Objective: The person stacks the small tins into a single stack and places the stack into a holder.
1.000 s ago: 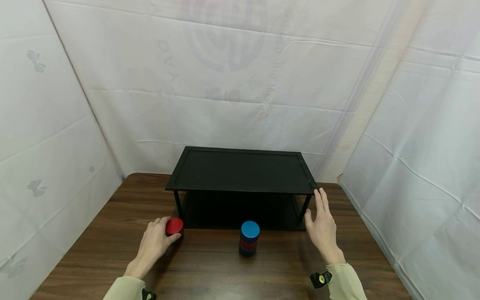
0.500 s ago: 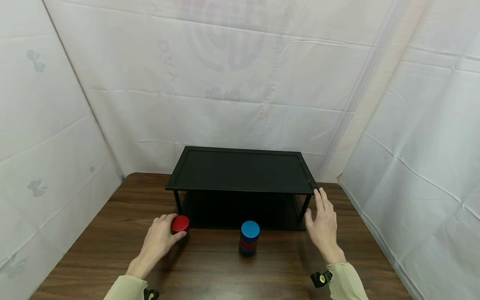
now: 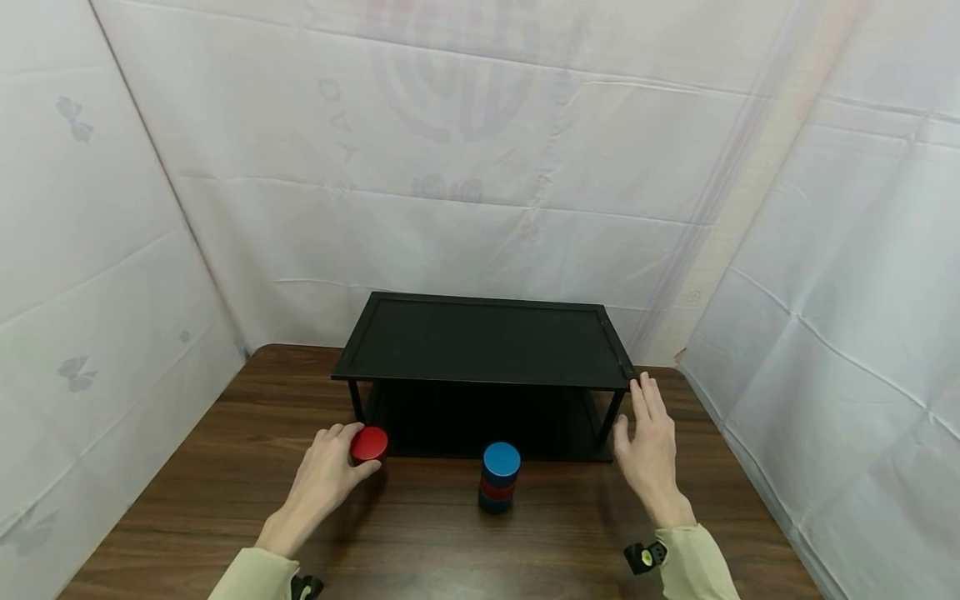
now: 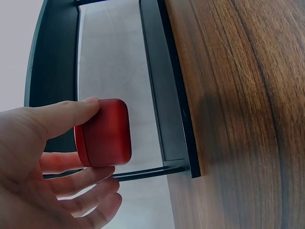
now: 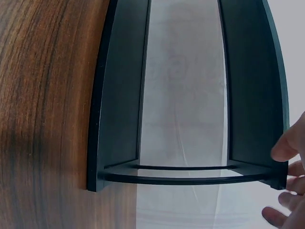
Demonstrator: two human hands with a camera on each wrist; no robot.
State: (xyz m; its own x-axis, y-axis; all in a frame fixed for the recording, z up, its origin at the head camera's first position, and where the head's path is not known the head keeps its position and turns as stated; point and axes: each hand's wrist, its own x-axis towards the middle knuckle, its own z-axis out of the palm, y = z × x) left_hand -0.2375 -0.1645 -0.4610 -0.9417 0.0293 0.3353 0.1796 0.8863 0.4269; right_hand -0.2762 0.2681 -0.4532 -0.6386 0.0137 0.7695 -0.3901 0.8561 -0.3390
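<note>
My left hand pinches a small red round tin between thumb and fingers. In the left wrist view the red tin is held off the table, in front of the left end of a black two-tier shelf. At the shelf's right end, my right hand has its fingers extended by the upper corner. The right wrist view shows its thumb against or very near the top tier's edge; firm contact cannot be told. Before the shelf stands a stack of blue and red tins.
The shelf stands on a dark brown wood table, its lower tier in shadow. White cloth walls close in the back and both sides. A dark camera strap sits at the right wrist.
My left hand has carried the red tin to the right and slightly farther forward, along the shelf's left front. The right hand stays by the shelf's right corner, almost unmoved.
</note>
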